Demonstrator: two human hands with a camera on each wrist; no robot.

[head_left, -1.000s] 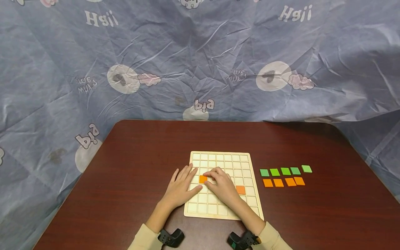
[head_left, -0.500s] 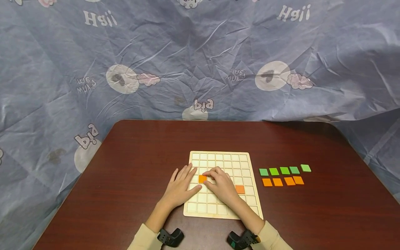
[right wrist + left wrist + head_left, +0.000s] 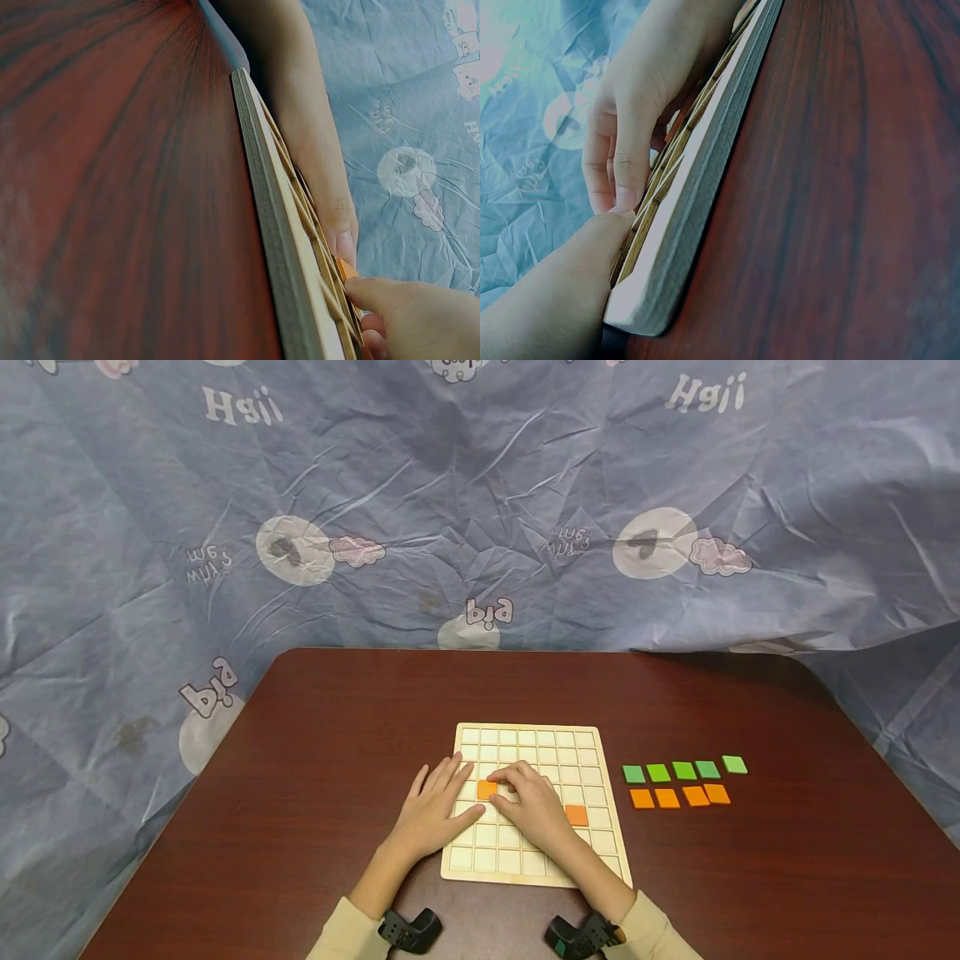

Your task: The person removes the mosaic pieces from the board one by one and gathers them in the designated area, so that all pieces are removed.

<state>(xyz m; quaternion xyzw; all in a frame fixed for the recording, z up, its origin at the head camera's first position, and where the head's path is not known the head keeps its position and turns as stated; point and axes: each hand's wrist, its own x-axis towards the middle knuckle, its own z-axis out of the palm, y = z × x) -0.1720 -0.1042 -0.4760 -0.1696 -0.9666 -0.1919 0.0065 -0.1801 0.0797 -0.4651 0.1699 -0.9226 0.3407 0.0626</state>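
Observation:
A pale wooden grid board (image 3: pixel 540 737) lies on the table, its square cells edged by thin strips. In the head view my left hand (image 3: pixel 433 814) rests flat over the board's left edge, fingers spread. My right hand (image 3: pixel 536 806) reaches over the middle of the board with bent fingers. Its thumb and index fingertip pinch the right side of an orange square tile (image 3: pixel 487 790) set in a left-hand cell. That tile (image 3: pixel 345 270) also shows by the thumb in the right wrist view. A darker orange tile (image 3: pixel 577 815) sits in a cell beside my right wrist.
Right of the board, a row of several green tiles (image 3: pixel 683 770) lies behind a row of several orange tiles (image 3: pixel 667 798). All of them are on the dark red-brown table (image 3: pixel 360 710). A blue-grey printed cloth (image 3: pixel 480 510) hangs behind the table.

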